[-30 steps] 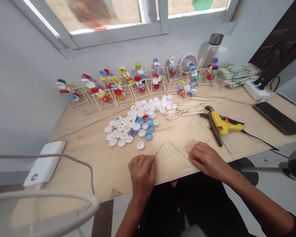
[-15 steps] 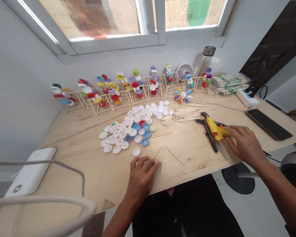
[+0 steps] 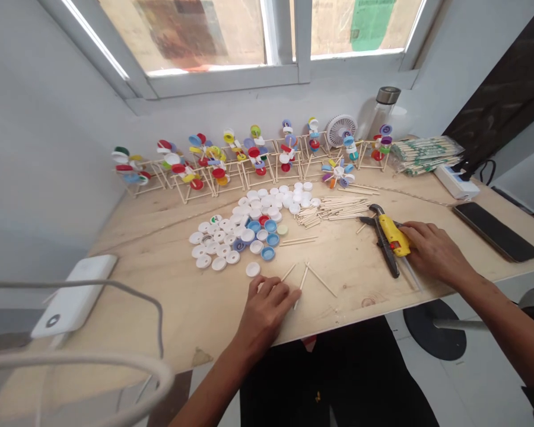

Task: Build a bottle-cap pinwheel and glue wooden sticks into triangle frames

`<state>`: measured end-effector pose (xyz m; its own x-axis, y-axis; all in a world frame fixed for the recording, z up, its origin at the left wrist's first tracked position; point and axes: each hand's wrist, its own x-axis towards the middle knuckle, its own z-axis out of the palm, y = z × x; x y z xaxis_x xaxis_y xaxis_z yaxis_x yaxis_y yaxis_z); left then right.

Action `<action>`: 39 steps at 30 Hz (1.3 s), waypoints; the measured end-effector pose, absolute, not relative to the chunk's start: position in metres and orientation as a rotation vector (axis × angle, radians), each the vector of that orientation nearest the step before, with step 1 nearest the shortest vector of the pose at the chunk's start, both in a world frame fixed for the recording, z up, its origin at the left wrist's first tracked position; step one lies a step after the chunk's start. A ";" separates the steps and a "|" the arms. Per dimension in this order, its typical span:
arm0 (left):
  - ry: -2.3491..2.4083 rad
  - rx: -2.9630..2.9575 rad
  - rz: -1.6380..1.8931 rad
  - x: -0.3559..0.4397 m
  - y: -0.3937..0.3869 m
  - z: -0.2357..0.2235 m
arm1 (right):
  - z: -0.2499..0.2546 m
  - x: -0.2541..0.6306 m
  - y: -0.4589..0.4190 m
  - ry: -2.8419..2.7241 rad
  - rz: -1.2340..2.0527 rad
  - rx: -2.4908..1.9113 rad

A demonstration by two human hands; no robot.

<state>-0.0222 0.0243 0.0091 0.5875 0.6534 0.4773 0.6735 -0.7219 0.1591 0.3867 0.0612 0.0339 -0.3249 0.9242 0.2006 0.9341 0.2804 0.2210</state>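
Observation:
My left hand [image 3: 269, 308] rests low on the tabletop with its fingers bent but apart, the thumb lying across one thin wooden stick [image 3: 304, 277]. That stick meets a slanting wooden stick [image 3: 323, 280] at the top. Another short wooden stick [image 3: 288, 273] runs under the fingers, its lower end hidden. On the right, my right hand [image 3: 431, 252] is closed around the handle of a yellow glue gun [image 3: 392, 234], which lies against its black stand [image 3: 386, 255]. A clear glue stick [image 3: 413, 276] extends from behind the gun. A white bottle cap [image 3: 253, 269] lies just beyond my left fingers.
White and blue caps [image 3: 226, 237] spread across the middle, beside a pile of wooden sticks [image 3: 342, 207]. Several stick frames with colourful cap wheels [image 3: 218, 172] line the back. A phone [image 3: 496, 231], power strip [image 3: 457, 182], bagged sticks [image 3: 427, 154] and small fan [image 3: 342, 130] stand around.
My right hand has closed further over the glue gun's handle, hiding it. My left thumb has come onto the wooden stick. The whole view has shifted slightly.

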 end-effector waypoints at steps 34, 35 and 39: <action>-1.059 -2.916 -0.586 -0.005 0.045 0.000 | 0.070 0.269 -0.016 -2.212 0.907 -1.503; -1.055 -2.921 -0.587 -0.005 0.045 0.001 | 0.069 0.270 -0.016 -2.219 0.901 -1.508; -1.021 -2.947 -0.571 -0.004 0.045 0.004 | 0.070 0.271 -0.018 -2.231 0.883 -1.538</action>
